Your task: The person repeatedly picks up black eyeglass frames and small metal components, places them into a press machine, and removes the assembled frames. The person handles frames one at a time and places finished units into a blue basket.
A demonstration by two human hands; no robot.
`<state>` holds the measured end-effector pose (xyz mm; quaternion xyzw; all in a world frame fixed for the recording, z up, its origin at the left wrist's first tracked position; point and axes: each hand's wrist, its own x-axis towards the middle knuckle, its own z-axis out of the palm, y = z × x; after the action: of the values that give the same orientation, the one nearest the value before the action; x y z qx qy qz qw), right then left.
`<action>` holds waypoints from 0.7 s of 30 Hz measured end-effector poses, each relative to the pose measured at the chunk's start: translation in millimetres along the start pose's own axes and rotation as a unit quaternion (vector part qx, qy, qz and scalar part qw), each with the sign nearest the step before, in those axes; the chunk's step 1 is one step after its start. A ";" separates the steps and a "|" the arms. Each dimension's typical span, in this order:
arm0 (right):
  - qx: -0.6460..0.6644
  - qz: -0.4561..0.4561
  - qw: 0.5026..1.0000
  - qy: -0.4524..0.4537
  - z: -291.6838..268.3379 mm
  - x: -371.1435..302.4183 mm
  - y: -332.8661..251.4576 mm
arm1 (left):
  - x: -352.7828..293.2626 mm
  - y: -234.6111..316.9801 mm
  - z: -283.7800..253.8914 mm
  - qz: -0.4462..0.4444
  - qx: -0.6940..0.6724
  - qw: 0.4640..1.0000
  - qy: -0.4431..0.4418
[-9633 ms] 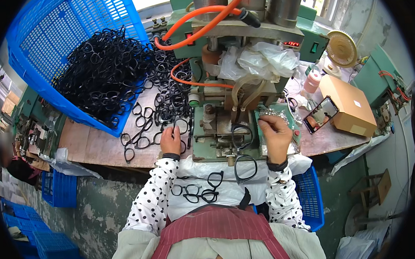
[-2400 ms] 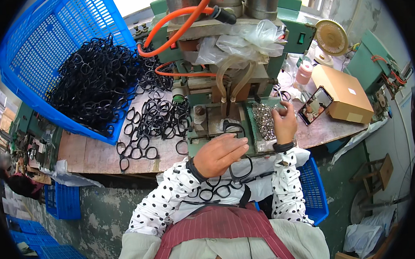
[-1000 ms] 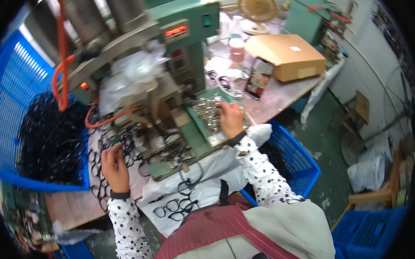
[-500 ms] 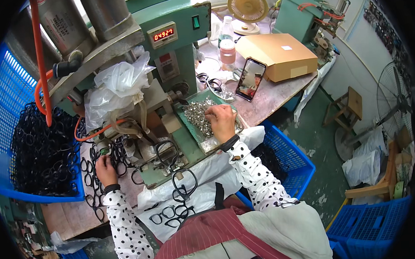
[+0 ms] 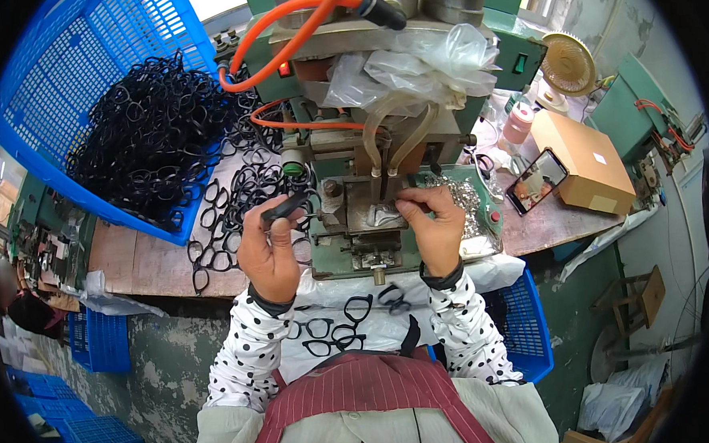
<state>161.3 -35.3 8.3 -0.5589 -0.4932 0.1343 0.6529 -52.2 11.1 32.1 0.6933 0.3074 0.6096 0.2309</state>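
A: What crowds the middle?

B: A green metal press machine (image 5: 324, 259) on the pinkish-brown wooden table (image 5: 148, 264). A crumpled clear plastic bag (image 5: 419, 70) hangs over its front, a thick orange hose (image 5: 295, 9) arches above, and two yellowish translucent tubes (image 5: 410, 142) run down to the grey metal fixture (image 5: 382, 214).

A: And to the right?

B: A dark phone (image 5: 538, 181) leans against a tan cardboard box (image 5: 588, 161). Near them stand a pink bottle (image 5: 518, 125) and a round amber fan (image 5: 567, 64).

A: Any containers?

B: A big blue perforated plastic basket (image 5: 112, 42) tilts at the left, heaped with black glasses frames (image 5: 146, 140); more lie loose on the table beside it. Tiny silvery metal parts (image 5: 467, 203) fill a shallow tray right of the fixture. A second blue basket (image 5: 533, 332) sits below the table's edge.

A: Where's the piece being handled?

B: The left hand (image 5: 269, 250) grips a dark plastic glasses frame (image 5: 286, 208) left of the fixture, seen nearly edge-on.

A: The right hand (image 5: 433, 224)?

B: Thumb and forefinger nearly meet at the fixture's edge; I can't tell whether they pinch anything. Below, several black frames rest on a white sheet (image 5: 298, 361).
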 end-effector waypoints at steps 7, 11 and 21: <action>-0.028 -0.045 0.997 0.047 17.2 -12.8 4.3 | 17.8 30.3 13.7 0.004 -0.029 0.999 -0.041; -0.076 -0.101 0.989 0.075 21.0 -13.0 5.1 | 38.3 24.6 28.1 -0.054 -0.064 0.996 -0.015; -0.016 -0.021 0.994 0.106 38.2 -22.1 10.4 | 39.4 18.8 25.5 -0.029 -0.051 0.997 -0.039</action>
<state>124.2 -25.0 -15.8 -0.5697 -0.4352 0.0529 0.6951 -21.6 27.2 69.0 0.6944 0.2866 0.5900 0.2959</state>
